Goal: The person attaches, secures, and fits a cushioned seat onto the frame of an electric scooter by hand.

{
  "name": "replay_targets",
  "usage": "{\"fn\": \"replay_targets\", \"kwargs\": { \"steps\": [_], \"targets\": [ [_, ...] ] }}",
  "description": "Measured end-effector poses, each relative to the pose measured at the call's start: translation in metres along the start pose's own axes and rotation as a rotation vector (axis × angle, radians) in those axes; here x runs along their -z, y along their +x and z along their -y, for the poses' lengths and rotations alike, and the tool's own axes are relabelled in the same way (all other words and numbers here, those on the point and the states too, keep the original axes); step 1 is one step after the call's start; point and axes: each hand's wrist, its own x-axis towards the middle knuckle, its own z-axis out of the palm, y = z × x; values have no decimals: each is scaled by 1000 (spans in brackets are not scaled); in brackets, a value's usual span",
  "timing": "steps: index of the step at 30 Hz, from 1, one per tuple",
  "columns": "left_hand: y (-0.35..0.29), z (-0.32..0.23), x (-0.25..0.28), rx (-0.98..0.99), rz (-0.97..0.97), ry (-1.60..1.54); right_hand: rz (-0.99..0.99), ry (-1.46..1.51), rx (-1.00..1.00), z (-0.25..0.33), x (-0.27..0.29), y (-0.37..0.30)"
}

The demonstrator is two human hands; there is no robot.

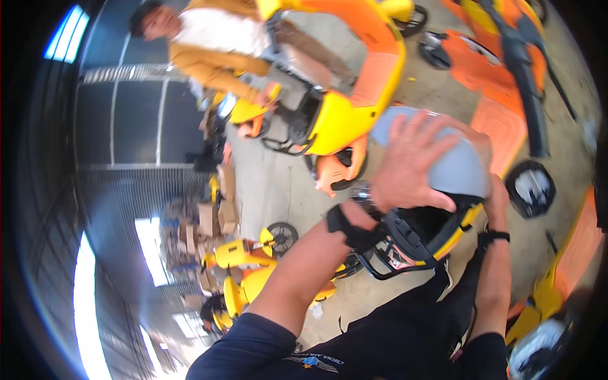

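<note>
My left hand [411,164], with a watch and a black band at its wrist, lies spread on a smooth grey scooter seat [461,168]. Its fingers are apart and its thumb points right along the seat's lower edge. At the seat's right side is my right hand [497,196], its fingers mostly hidden by the seat and blurred. Below the seat, a dark opening shows in the body, with yellow side trim [457,233] and a black tubular rack [380,269] close to my legs.
A person in a tan jacket [218,66] is at another yellow and orange scooter [342,123] ahead. Orange scooter parts [500,123] stand at the right, near a black and grey part on the floor [532,189]. More yellow scooters [253,278] and cardboard boxes [209,218] are at the left.
</note>
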Motion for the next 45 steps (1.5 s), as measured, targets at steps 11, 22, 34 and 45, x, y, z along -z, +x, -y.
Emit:
{"fn": "replay_targets", "kwargs": {
  "steps": [11, 22, 34, 45],
  "targets": [
    [-32, 3, -9, 116, -201, -105, 271, 199, -118, -3, -1, -39],
    [-47, 1, -8, 95, -159, -107, 413, -350, -12, 11, 6, -19],
    [-41, -55, -166, 910, -189, -734, 488, 289, 22, -12, 14, 2],
    [-19, -74, -226, 979, -523, -1028, 519, 182, -81, -29, 44, 20]
  ]
}}
